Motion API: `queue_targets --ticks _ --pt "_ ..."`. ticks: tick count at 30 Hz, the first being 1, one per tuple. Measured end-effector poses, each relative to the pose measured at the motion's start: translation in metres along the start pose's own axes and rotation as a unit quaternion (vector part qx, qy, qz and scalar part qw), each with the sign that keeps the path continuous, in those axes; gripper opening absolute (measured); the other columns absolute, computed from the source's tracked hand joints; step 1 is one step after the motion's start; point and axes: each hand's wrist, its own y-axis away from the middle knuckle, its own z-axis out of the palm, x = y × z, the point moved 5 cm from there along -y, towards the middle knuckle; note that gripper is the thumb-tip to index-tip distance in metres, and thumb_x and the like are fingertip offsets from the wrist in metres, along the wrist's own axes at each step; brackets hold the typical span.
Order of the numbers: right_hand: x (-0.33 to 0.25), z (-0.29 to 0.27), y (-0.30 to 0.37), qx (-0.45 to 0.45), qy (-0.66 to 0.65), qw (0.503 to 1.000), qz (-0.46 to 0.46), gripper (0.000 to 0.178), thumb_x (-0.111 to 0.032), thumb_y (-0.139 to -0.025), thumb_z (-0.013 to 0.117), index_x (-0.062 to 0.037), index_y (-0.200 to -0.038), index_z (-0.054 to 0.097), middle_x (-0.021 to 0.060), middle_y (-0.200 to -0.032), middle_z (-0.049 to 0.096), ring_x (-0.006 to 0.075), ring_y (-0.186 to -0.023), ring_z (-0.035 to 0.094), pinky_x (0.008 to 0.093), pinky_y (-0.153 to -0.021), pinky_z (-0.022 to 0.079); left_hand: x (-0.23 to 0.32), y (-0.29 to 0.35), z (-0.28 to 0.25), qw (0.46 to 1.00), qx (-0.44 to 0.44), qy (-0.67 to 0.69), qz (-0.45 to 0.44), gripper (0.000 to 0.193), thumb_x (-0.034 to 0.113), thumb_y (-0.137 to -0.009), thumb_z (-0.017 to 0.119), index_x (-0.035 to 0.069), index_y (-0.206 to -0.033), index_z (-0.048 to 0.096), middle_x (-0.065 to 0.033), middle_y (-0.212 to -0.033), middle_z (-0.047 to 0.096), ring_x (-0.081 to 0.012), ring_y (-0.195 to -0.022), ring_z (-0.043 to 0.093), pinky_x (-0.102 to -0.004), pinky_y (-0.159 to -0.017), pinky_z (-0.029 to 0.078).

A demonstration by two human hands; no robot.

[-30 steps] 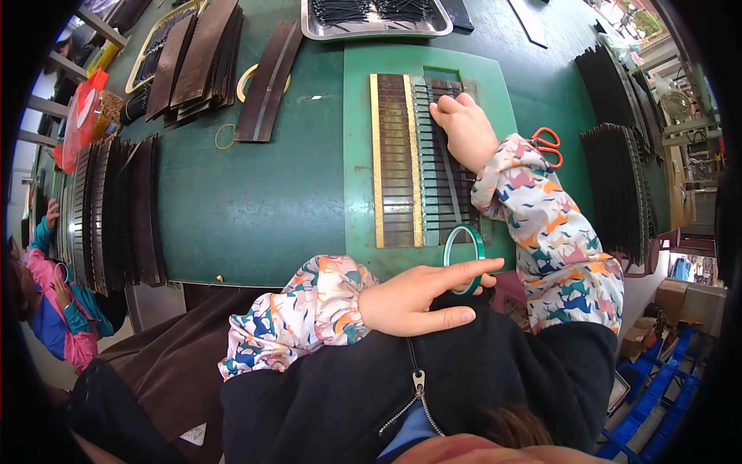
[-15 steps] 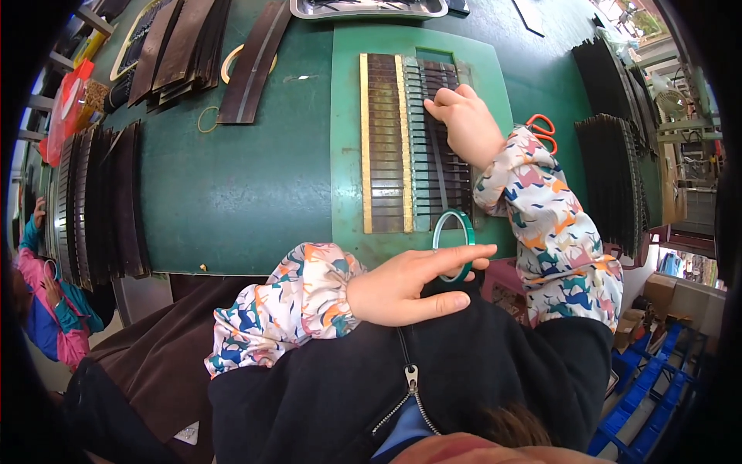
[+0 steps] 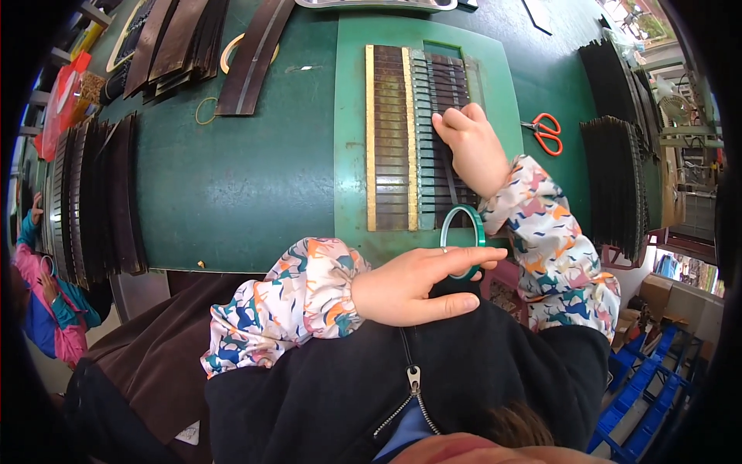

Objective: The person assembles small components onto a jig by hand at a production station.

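My left hand (image 3: 413,286) has a roll of green tape (image 3: 479,232) caught on its lower fingers, its index finger and thumb stretched out to the right. The roll stands on edge at the near side of the green board (image 3: 352,155). On that board lies a long dark slotted strip (image 3: 390,139) with yellow edge bands. Beside it is a dark strip of crosswise bars (image 3: 437,170) with a grey band running lengthwise. My right hand (image 3: 473,147) is closed, its fingertips pressed to this second strip; whatever they pinch is hidden.
Red-handled scissors (image 3: 547,133) lie right of the board. Stacks of dark strips stand at the left (image 3: 97,201) and right (image 3: 610,178). A loose dark strip (image 3: 255,62) rests over a tape ring at the back left. A metal tray (image 3: 379,5) is at the back. Another person (image 3: 58,301) is far left.
My right hand has slid toward me along the barred strip, its forearm drawing back and showing more of the scissors. My left hand keeps the tape roll in nearly the same place.
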Motion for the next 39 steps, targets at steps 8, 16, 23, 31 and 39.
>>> queue_targets --ticks 8,16,23,31,39 --pt "-0.004 -0.009 0.002 -0.048 -0.042 0.998 0.004 0.033 0.001 -0.074 0.060 0.0013 -0.105 0.068 0.0059 -0.084 0.056 0.0262 -0.082 0.050 0.0324 -0.076 0.047 -0.003 -0.003 0.000 1.000 -0.003 0.007 -0.012 0.059 0.024 -0.094 0.059 0.005 -0.144 0.034 -0.0157 -0.133 0.052 -0.0244 -0.116 0.056 -0.0379 -0.098 0.043" --pt "-0.016 -0.015 0.013 -0.042 -0.034 0.999 0.005 0.037 0.002 -0.072 0.060 0.0013 -0.108 0.067 0.0062 -0.085 0.056 0.0268 -0.083 0.050 0.0324 -0.076 0.047 -0.004 -0.004 -0.002 0.999 0.004 0.041 -0.020 0.058 0.021 -0.094 0.060 0.004 -0.143 0.036 -0.0149 -0.136 0.050 -0.0235 -0.117 0.055 -0.0373 -0.100 0.043" --pt "-0.020 -0.005 0.029 -0.015 -0.024 0.999 0.015 0.035 0.000 -0.072 0.061 0.0010 -0.106 0.068 0.0060 -0.085 0.056 0.0261 -0.082 0.050 0.0324 -0.075 0.047 -0.009 -0.003 -0.001 0.996 0.022 0.082 -0.038 0.056 0.015 -0.093 0.061 0.002 -0.142 0.037 -0.0139 -0.137 0.049 -0.0228 -0.119 0.055 -0.0369 -0.102 0.043" --pt "-0.029 -0.015 0.037 -0.007 -0.035 0.999 -0.017 0.021 -0.008 -0.077 0.062 0.0014 -0.094 0.067 0.0050 -0.079 0.054 0.0240 -0.080 0.052 0.0324 -0.068 0.049 -0.007 0.002 0.004 0.997 0.039 0.049 -0.040 0.051 0.013 -0.092 0.061 0.002 -0.138 0.042 -0.0138 -0.134 0.051 -0.0230 -0.120 0.054 -0.0370 -0.102 0.042" --pt "-0.039 -0.018 0.044 -0.028 -0.046 0.999 0.007 0.034 -0.001 -0.070 0.061 0.0020 -0.103 0.069 0.0062 -0.083 0.056 0.0252 -0.082 0.051 0.0316 -0.073 0.048 0.010 0.023 0.037 0.997 -0.059 0.017 -0.038 0.046 0.016 -0.092 0.061 0.002 -0.134 0.049 -0.0142 -0.132 0.054 -0.0245 -0.124 0.051 -0.0374 -0.104 0.039"
